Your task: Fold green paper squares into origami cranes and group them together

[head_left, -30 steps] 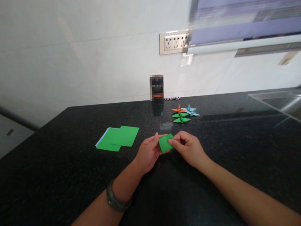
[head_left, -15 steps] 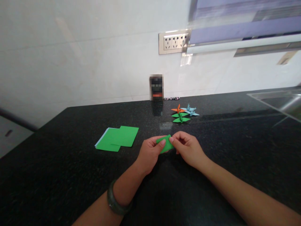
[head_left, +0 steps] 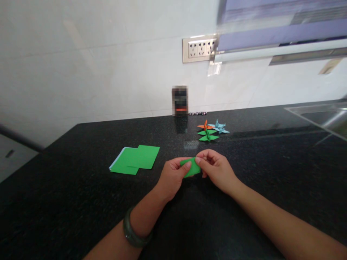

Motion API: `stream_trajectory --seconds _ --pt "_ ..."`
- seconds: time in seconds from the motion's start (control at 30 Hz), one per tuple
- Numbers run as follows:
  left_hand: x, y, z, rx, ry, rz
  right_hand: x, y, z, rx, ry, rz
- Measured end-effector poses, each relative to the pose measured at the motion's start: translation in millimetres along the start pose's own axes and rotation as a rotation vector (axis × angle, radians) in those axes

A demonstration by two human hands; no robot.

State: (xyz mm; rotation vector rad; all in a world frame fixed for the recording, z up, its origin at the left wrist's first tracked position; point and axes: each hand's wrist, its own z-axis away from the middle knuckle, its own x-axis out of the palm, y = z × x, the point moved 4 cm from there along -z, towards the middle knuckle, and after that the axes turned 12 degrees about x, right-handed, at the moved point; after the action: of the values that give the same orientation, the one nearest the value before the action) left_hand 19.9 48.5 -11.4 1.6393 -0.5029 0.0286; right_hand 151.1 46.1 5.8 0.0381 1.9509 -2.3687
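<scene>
A small folded piece of green paper (head_left: 192, 168) is held between both hands just above the black countertop (head_left: 67, 202). My left hand (head_left: 173, 177) pinches its left edge with thumb and fingers. My right hand (head_left: 217, 170) pinches its right upper corner, fingers curled. A dark green bangle (head_left: 132, 233) sits on my left wrist.
A stack of green paper sheets (head_left: 135, 159) lies to the left of the hands. Folded paper cranes in orange, blue and green (head_left: 211, 130) stand further back. A dark phone (head_left: 180, 101) leans on the wall under a socket strip (head_left: 199, 48). A steel sink (head_left: 322, 117) is at far right.
The green paper has tipped from facing me to lying flatter and lower between my hands. My left thumb has slid over its left edge, and both hands dropped slightly.
</scene>
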Motion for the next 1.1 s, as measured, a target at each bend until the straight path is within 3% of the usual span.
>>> stream_trajectory --seconds 0.2,0.37,0.47,0.67,0.8,1.1 --pt "0 4 1 -0.009 0.0 -0.109 -2 1 -2 -0.002 -0.013 0.005" --pt "-3 12 0 0.07 0.001 -0.45 -4 -2 -1 -0.015 -0.015 0.117" --pt "-3 19 -1 0.114 -0.043 -0.535 -3 -5 2 -0.027 -0.055 0.177" --pt "-11 22 -2 0.034 0.074 -0.35 -1 -8 4 -0.053 -0.132 0.078" --pt "-16 16 -2 0.025 0.136 -0.241 -3 -11 5 -0.104 -0.159 0.157" --pt "-16 18 -3 0.045 0.17 -0.242 0 -14 8 -0.093 -0.264 0.258"
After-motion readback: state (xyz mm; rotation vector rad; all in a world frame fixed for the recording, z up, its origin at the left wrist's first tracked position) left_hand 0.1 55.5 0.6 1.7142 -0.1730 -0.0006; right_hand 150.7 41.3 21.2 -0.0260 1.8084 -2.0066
